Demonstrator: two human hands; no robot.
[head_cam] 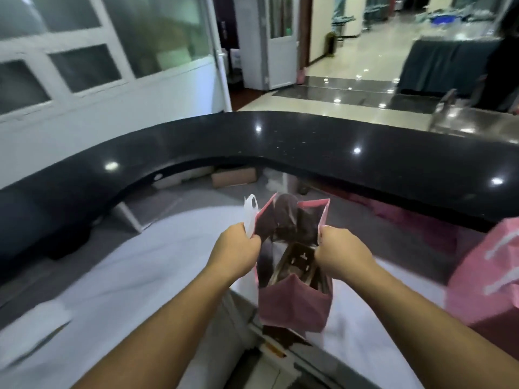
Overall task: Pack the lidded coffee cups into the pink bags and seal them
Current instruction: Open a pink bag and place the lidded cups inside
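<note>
Head view: pink bag held open between both hands above the white work surface. Left hand pinches left rim with white handle; right hand pinches right rim. Cardboard insert inside. Second pink bag far right; black counter behind.

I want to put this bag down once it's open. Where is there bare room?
Bare white counter lies left of the left hand, bordered by the black ledge. Right of the held pink bag is tighter: another pink bag crowds that edge.
</note>
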